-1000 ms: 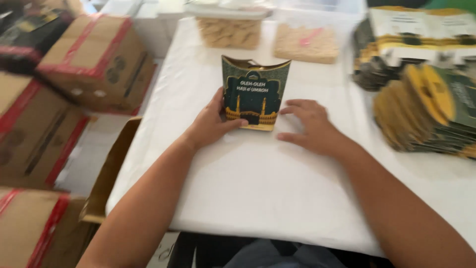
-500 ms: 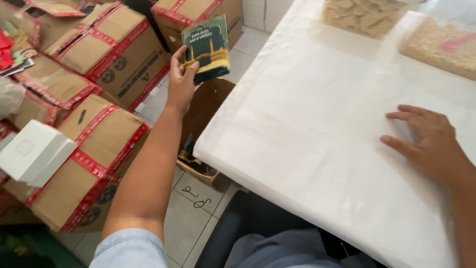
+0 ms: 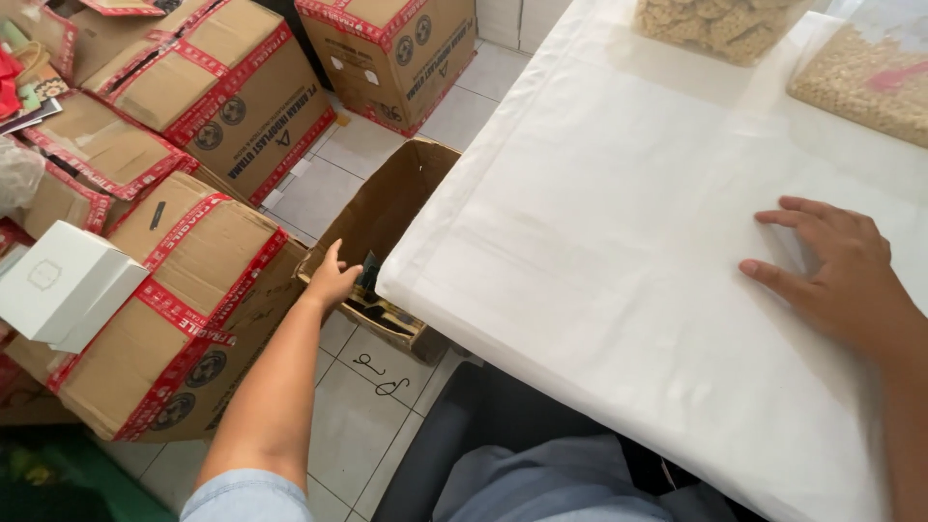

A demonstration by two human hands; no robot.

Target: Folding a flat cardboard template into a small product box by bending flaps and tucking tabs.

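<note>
White table (image 3: 599,242), right hand (image 3: 839,271) flat, left hand (image 3: 333,280) in open carton (image 3: 387,208)

- I see my left hand (image 3: 333,280) bare, its arm bare up to a light blue denim short sleeve (image 3: 246,496).
- My right hand (image 3: 839,274) wears no ring or glove.
- Blue-grey trousers (image 3: 561,483) cover my lap.

Bright, even daylight; soft shadows, slight blur.

The open carton (image 3: 387,232) runs under the table (image 3: 599,242), hiding its contents.
</note>
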